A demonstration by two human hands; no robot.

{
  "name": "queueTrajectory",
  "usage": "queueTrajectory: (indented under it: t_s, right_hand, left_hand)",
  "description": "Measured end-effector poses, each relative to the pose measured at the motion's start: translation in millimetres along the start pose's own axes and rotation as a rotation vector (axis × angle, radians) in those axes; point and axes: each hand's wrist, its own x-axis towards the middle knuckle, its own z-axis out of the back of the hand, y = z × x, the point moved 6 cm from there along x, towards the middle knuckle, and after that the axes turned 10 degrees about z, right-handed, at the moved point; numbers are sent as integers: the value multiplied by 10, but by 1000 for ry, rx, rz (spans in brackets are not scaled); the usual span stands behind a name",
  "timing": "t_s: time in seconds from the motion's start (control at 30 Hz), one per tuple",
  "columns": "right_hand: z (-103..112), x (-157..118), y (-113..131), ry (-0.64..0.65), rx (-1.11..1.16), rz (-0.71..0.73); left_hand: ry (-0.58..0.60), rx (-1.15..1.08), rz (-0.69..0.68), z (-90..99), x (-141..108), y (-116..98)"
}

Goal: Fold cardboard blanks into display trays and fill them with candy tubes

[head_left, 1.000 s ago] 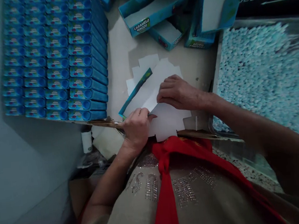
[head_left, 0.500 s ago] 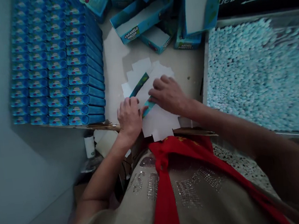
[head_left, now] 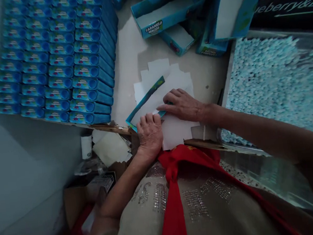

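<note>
A partly folded cardboard box (head_left: 144,102) lies slantwise on the table, white inside with blue and green printed walls standing up. My left hand (head_left: 150,134) is closed over its near wall, close to the near left corner. With bent fingers, my right hand (head_left: 183,104) grips the same near wall further along to the right, the thumb reaching in over the white inside. Flat white cardboard blanks (head_left: 174,134) with notched edges lie in a pile under the box and both hands. My fingers hide part of the near wall.
Small blue packs (head_left: 83,91) are stacked in columns at the left. Folded blue boxes (head_left: 168,14) lie heaped at the back. A metal tray of pale blue candies (head_left: 276,95) stands at the right. The table's wooden front edge (head_left: 107,127) is chipped.
My left hand has shifted towards the near wall, and the box's left end wall now shows raised. My right hand has slid lower along the near wall. The view has shifted too.
</note>
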Motion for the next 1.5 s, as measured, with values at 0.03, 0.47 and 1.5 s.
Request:
queueTrajectory:
  t_s: [0.03,0.47,1.5]
  right_hand:
    - [-8,41,-5,44,-10,0]
    - [42,94,-190,367,338,120]
    - [127,-687,-294,-217,214,-1111]
  left_hand:
    - [4,-2,24,-11,27,9]
    - [170,123,3,40,82,-49]
    - [-3,-649,63,70,875,-257]
